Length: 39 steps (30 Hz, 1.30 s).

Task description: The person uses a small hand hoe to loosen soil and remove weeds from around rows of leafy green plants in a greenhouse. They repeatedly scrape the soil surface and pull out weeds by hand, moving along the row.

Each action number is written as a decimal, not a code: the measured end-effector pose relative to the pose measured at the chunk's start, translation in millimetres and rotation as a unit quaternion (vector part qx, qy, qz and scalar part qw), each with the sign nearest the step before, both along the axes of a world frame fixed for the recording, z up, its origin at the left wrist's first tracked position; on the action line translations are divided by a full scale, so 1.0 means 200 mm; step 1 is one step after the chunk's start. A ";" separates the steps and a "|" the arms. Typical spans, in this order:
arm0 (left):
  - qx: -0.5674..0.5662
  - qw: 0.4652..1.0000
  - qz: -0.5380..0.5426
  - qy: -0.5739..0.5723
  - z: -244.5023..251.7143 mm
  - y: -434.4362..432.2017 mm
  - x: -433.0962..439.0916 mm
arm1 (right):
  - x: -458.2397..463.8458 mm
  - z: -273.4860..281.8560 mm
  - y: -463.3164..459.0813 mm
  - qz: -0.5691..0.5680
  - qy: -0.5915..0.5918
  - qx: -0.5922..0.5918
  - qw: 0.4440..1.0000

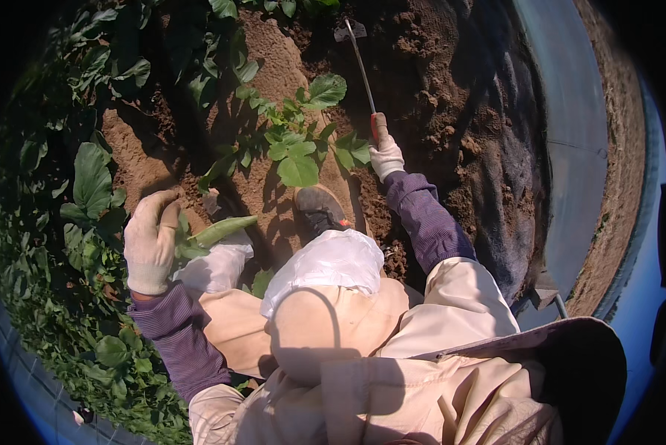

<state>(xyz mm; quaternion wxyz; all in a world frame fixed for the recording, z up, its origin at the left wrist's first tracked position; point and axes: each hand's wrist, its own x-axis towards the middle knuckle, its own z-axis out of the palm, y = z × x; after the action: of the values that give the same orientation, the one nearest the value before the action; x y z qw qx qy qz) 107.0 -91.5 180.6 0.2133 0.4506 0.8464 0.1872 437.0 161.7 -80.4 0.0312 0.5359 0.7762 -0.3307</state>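
Note:
A light work glove covers my right hand (386, 150), which grips the red handle of a small hand hoe (362, 67). The hoe's thin metal shaft reaches away from me, its flat blade (344, 34) down at the dark soil. On the left, my gloved left hand (152, 242) has its fingers bent beside green leaves (222, 231). Whether those fingers pinch any foliage is hidden. Between the hands, a young broad-leaved plant (299, 150) grows from the brown soil, just beyond my dark shoe (319, 208).
Dense leafy plants (94, 183) fill the left side. To the right, loose clods (438, 111) border dark ground-cover sheeting (511, 183), with a pale plastic sheet (566, 111) beyond. White plastic covers (333, 258) wrap my lower legs. A dark hat brim (578, 378) hangs at lower right.

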 end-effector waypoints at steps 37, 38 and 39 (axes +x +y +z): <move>-0.074 0.996 -0.052 0.007 0.00 0.08 0.07 | 0.58 0.01 -0.33 0.025 -0.036 -0.162 0.986; -0.072 0.996 -0.051 0.004 0.01 0.04 0.07 | 0.38 0.09 -0.29 -0.001 -0.138 -0.213 0.967; -0.057 0.997 -0.057 -0.003 0.01 0.06 0.08 | 0.30 0.09 -0.23 -0.042 -0.083 -0.206 0.974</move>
<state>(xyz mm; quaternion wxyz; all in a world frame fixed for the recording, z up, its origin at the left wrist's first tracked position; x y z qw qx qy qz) 123.5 -79.5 182.7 0.2512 0.4851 0.8279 0.1273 497.3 114.7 -62.9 0.1909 0.5752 0.6635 -0.4387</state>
